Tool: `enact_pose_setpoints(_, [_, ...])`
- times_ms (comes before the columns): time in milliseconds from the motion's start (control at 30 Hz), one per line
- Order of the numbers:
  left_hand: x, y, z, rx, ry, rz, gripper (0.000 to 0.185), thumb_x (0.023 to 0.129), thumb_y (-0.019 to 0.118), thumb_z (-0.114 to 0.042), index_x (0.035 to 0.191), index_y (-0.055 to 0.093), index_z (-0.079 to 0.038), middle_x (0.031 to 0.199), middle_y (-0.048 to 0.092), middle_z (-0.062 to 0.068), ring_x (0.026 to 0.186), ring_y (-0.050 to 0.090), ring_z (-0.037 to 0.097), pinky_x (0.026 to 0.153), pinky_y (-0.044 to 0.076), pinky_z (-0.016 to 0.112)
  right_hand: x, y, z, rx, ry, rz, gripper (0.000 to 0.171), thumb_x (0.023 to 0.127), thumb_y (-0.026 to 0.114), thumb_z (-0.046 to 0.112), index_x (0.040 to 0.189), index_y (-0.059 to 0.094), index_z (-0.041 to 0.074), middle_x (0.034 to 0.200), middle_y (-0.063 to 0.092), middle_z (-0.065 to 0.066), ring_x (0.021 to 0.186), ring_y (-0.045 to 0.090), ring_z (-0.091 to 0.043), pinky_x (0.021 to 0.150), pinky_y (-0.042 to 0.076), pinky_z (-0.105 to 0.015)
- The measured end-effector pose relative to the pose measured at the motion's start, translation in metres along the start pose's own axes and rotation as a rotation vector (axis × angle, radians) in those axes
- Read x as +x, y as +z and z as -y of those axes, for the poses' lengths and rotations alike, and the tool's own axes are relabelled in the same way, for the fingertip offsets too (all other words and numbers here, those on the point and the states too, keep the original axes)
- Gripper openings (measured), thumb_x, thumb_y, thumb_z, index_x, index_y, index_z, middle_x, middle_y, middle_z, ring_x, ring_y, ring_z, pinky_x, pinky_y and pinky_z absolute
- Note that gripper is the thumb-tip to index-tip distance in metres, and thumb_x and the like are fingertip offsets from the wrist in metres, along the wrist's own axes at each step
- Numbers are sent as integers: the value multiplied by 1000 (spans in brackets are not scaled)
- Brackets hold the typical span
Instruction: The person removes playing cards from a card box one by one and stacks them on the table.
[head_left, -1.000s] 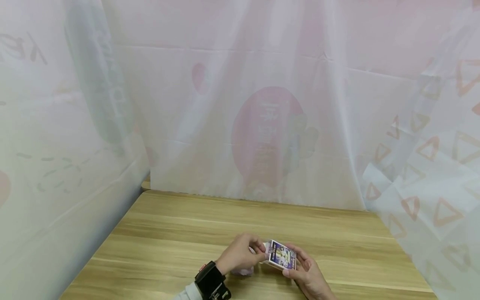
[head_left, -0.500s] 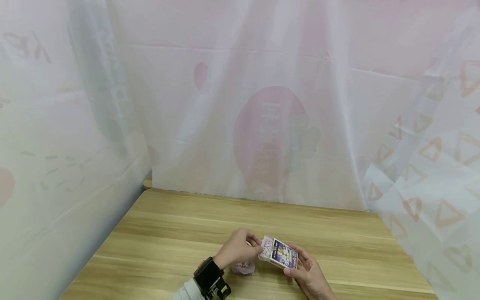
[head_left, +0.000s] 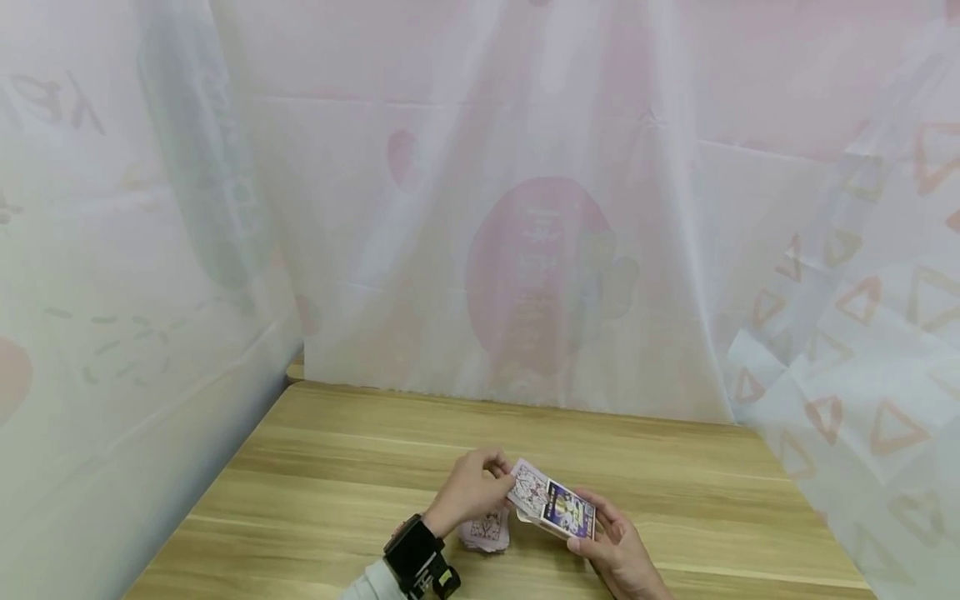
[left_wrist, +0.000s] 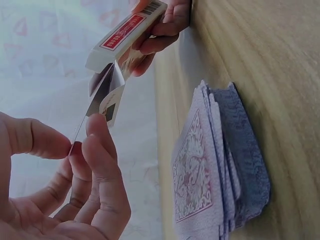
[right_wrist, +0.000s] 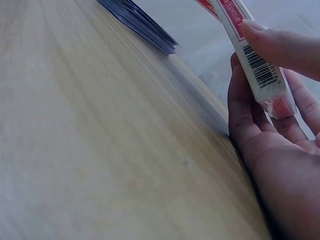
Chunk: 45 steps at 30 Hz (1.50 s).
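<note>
My left hand [head_left: 471, 492] pinches a playing card [head_left: 529, 488] by its edge between thumb and fingertips. Its patterned red-and-white back faces up, and its other end is still inside a small card box [head_left: 572, 512] with a purple picture. My right hand [head_left: 621, 550] grips that box from the right, thumb on one side and fingers on the other. The left wrist view shows the box's flap [left_wrist: 114, 97] open and the card thin, edge-on. Below my left hand a deck of playing cards [left_wrist: 192, 175] lies on the table, its stack slightly uneven.
The wooden table [head_left: 360, 442] is enclosed by pale printed curtains [head_left: 420, 250] at the back and both sides. A black device [head_left: 416, 554] is strapped on my left wrist. In the right wrist view the deck [right_wrist: 142, 27] shows its dark edges.
My left hand has drawn the card up and left, so more of its back shows outside the box. More of the deck below is uncovered. The right hand holds nearly still.
</note>
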<state>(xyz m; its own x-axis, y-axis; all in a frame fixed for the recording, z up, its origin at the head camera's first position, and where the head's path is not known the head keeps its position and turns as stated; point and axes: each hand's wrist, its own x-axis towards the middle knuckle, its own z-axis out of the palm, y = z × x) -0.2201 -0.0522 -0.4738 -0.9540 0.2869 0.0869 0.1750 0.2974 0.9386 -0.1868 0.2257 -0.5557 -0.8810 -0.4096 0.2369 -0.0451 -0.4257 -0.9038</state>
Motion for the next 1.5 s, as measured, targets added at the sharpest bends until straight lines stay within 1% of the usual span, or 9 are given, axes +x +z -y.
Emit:
enact_pose_setpoints(133, [2, -4, 0, 27, 24, -33, 6, 94, 69, -10, 100, 68, -7, 95, 65, 8, 71, 71, 20, 64, 64, 37, -1, 0, 0, 6, 9, 7, 70, 90, 62, -20, 151, 55, 13, 142, 59, 4, 126, 62, -12, 105, 55, -26])
enact_pose_setpoints(333, [5, -13, 0, 20, 48, -107, 17, 93, 68, -9, 108, 68, -3, 99, 67, 9, 66, 68, 16, 62, 60, 29, -1, 0, -1, 8, 2, 11, 70, 90, 62, -20, 151, 55, 13, 141, 59, 4, 125, 62, -12, 105, 55, -25])
enact_pose_setpoints(467, [7, -20, 3, 26, 49, -157, 22, 91, 68, -8, 112, 68, 1, 100, 69, 11, 70, 68, 15, 65, 58, 26, 0, 0, 0, 4, -2, 10, 70, 89, 62, -21, 151, 55, 12, 141, 60, 3, 124, 63, -12, 105, 55, -26])
enact_pose_setpoints(633, [9, -28, 6, 39, 27, -180, 22, 90, 70, -9, 112, 69, -3, 105, 71, 11, 80, 67, 16, 69, 58, 29, 1, 1, 2, -6, 6, 12, 71, 89, 61, -20, 153, 52, 10, 143, 57, 1, 126, 63, -14, 107, 54, -28])
enact_pose_setpoints(833, [11, -35, 11, 80, 17, -181, 24, 90, 71, -8, 112, 71, -1, 105, 75, 11, 90, 70, 20, 77, 59, 32, 1, 2, 4, 1, 9, 16, 71, 89, 59, -21, 153, 51, 10, 144, 56, 1, 127, 63, -15, 109, 53, -29])
enact_pose_setpoints(967, [11, -37, 14, 101, 5, -184, 19, 89, 73, -7, 107, 75, -2, 101, 77, 10, 92, 73, 23, 80, 61, 35, 0, 2, 4, 4, 14, 6, 70, 89, 60, -20, 151, 54, 12, 142, 57, 1, 125, 63, -15, 108, 54, -28])
enact_pose_setpoints(1133, [12, -38, 18, 142, -44, -162, 11, 89, 78, -7, 99, 76, -7, 97, 79, 7, 92, 72, 21, 79, 59, 35, 0, 1, 2, 4, 10, -4, 70, 88, 60, -20, 150, 54, 12, 141, 58, 1, 123, 65, -14, 105, 55, -27])
enact_pose_setpoints(1300, [12, -35, 21, 211, -85, -134, 12, 88, 82, -7, 98, 75, -10, 96, 77, 1, 93, 67, 18, 81, 54, 36, -1, 0, 0, 12, 3, -1, 70, 88, 60, -21, 149, 56, 14, 140, 59, 1, 122, 65, -13, 104, 56, -26])
enact_pose_setpoints(1500, [11, -34, 24, 210, -74, -93, 14, 86, 81, -3, 95, 73, -8, 91, 74, 2, 86, 66, 16, 76, 53, 32, 0, 1, 1, 11, 12, -2, 70, 88, 60, -21, 149, 55, 14, 140, 58, 1, 122, 65, -14, 104, 55, -26])
